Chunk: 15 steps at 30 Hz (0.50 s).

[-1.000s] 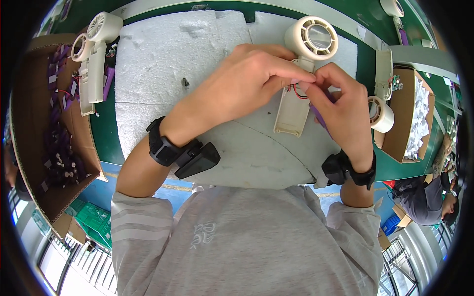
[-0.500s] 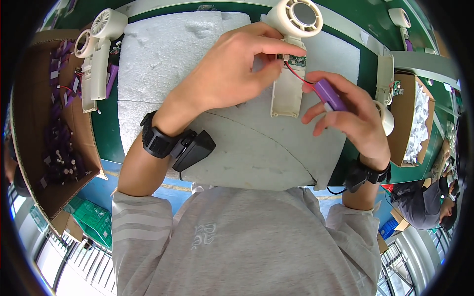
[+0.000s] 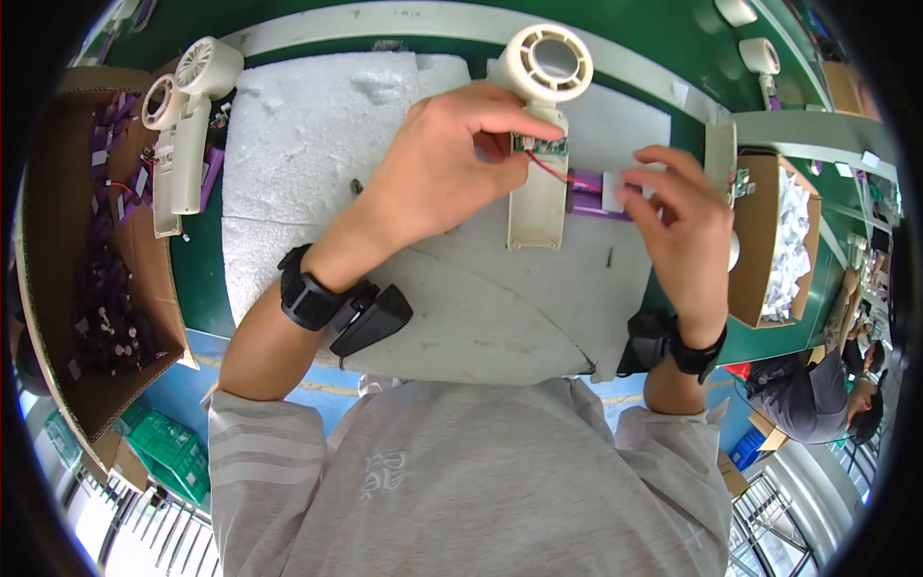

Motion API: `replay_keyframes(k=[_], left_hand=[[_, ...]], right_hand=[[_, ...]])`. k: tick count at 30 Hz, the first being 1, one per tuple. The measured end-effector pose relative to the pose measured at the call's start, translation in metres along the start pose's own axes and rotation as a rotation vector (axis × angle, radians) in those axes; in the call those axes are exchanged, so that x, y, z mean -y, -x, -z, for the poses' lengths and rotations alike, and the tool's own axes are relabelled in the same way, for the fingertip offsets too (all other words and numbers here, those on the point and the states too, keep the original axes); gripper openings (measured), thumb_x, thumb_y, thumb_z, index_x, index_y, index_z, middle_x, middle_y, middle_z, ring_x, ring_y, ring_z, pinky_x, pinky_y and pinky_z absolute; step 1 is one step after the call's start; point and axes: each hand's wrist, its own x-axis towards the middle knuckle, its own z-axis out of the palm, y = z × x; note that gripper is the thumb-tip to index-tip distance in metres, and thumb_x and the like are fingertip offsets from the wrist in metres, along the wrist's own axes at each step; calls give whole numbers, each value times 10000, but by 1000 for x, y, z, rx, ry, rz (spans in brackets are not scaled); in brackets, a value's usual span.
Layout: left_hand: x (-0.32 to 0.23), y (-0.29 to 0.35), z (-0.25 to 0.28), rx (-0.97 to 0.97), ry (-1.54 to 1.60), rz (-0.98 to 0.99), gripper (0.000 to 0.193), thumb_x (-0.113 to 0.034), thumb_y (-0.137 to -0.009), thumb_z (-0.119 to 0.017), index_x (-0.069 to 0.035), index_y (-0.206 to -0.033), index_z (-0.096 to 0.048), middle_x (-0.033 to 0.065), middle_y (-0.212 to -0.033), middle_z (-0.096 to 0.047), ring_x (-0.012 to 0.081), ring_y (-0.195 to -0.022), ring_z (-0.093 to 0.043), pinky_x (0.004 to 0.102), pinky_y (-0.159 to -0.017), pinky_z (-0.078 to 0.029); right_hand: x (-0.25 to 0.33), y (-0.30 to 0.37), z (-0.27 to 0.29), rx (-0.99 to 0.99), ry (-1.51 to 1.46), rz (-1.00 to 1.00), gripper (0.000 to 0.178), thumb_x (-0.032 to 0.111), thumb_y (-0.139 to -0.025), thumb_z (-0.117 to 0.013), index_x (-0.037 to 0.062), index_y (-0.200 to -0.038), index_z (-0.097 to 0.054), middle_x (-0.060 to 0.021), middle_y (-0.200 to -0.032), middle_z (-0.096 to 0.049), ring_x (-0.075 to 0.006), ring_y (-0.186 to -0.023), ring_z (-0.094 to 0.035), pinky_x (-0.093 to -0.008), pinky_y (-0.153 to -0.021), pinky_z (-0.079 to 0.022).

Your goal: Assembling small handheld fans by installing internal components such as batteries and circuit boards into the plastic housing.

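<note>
My left hand [image 3: 447, 159] is closed around the upper handle of a cream handheld fan [image 3: 538, 212], thumb and forefinger at the small green circuit board [image 3: 546, 146]. The fan's open handle shell lies on the foam with its round head [image 3: 558, 62] away from me. Red and dark wires run from the board to a purple battery pack [image 3: 588, 193] lying right of the handle. At the pack's right end is a white tab [image 3: 613, 190], pinched between the thumb and forefinger of my right hand [image 3: 687, 207]; the other fingers are spread. The fingertips are slightly blurred.
Foam sheets [image 3: 317, 144] cover the green table. At left, a cardboard box [image 3: 159, 279] holds purple battery packs, with fan parts [image 3: 189, 144] at its edge. Right stands a box of white pieces [image 3: 790, 240] beside another fan shell [image 3: 719, 149]. A person [image 3: 808, 394] sits far right.
The battery pack has gone from my right hand's grasp down onto the foam beside the handle. My right hand has shifted to its right end. My left hand still holds the fan.
</note>
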Motion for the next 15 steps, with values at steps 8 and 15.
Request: replay_keyframes(k=[8,15], left_hand=[[-5,2,0,-1,-98,-68,310,53,-739,-613,-66,-1007,-715,84,-904,-651,191,-718,-622,290,-680,-523],[-10,0,0,36,-87,-33,330,69,-747,-592,-50,-1039,-689,93,-904,-649,187,-705,-615,297,-674,-517]], right_hand=[[10,3,0,6,67,291,90,-7,-722,-733,-33,-791,-682,-130,-965,-702,-253,-810,-663,-338,-658,-537],[16,1,3,73,212,336,70,-19,-690,-712,-33,-729,-655,-131,-955,-709,-277,-791,-658,-354,-694,-549]])
